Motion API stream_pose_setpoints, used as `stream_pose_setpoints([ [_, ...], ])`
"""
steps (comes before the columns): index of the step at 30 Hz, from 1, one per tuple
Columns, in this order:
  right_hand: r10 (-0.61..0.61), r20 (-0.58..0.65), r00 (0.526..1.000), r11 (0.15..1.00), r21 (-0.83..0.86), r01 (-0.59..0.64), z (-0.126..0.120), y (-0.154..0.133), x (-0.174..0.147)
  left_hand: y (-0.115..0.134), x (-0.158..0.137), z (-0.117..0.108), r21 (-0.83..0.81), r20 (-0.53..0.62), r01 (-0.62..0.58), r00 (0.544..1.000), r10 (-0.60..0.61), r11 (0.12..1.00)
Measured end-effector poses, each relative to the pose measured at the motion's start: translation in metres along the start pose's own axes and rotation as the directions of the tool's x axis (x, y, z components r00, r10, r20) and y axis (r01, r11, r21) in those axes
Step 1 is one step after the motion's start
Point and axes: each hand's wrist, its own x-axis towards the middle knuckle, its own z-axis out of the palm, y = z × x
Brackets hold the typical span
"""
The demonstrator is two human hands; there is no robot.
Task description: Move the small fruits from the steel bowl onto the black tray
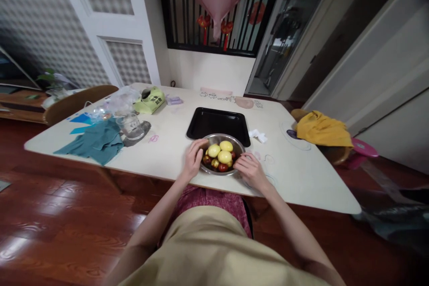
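Note:
A round metal bowl (pixel 210 171) stands near the front edge of the table. Several smooth yellow fruits (pixel 224 157) lie on top in it, with smaller dark red and brownish round pieces (pixel 222 168) underneath, whose kind I cannot make out. My left hand (pixel 193 160) holds the bowl's left side, fingers over the rim. At the right rim, my right hand (pixel 251 170) grips with bent fingers. Directly behind the bowl is a black rectangular tray (pixel 216 121), its near edge partly hidden by the bowl.
On the white table (pixel 167 143), crumpled white tissue (pixel 258 136) lies right of the tray. To the left are a teal cloth (pixel 97 143), a clear container (pixel 130 126), plastic bags (pixel 122 100) and a green tissue pack (pixel 150 100). A yellow cloth (pixel 321 128) drapes a chair at right.

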Motion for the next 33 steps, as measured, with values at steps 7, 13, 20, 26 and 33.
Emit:
stream_pose_setpoints([
  [7, -0.027, 0.109, 0.994, 0.995, -0.088, 0.037, -0.026, 0.055, 0.052, -0.013, 0.041, 0.02, 0.069, 0.143, -0.086, 0.987, 0.076, 0.994],
  [13, -0.085, 0.219, 0.972, 0.986, -0.123, 0.114, -0.015, 0.107, 0.084, -0.053, 0.076, 0.048, 0.051, 0.248, 0.033, 0.968, -0.045, 0.998],
  [20, -0.136, 0.359, 0.924, 0.971, -0.138, 0.197, -0.004, 0.138, 0.107, -0.084, 0.078, 0.051, 0.085, 0.261, 0.138, 0.953, -0.156, 0.987],
  [26, -0.188, 0.465, 0.865, 0.964, -0.079, 0.252, -0.005, 0.153, 0.137, -0.09, 0.075, 0.047, 0.145, 0.24, 0.091, 0.963, -0.124, 0.985],
  [33, -0.196, 0.643, 0.74, 0.946, -0.073, 0.315, -0.024, 0.153, 0.177, -0.085, 0.075, 0.045, 0.269, 0.29, 0.133, 0.933, -0.212, 0.954],
])
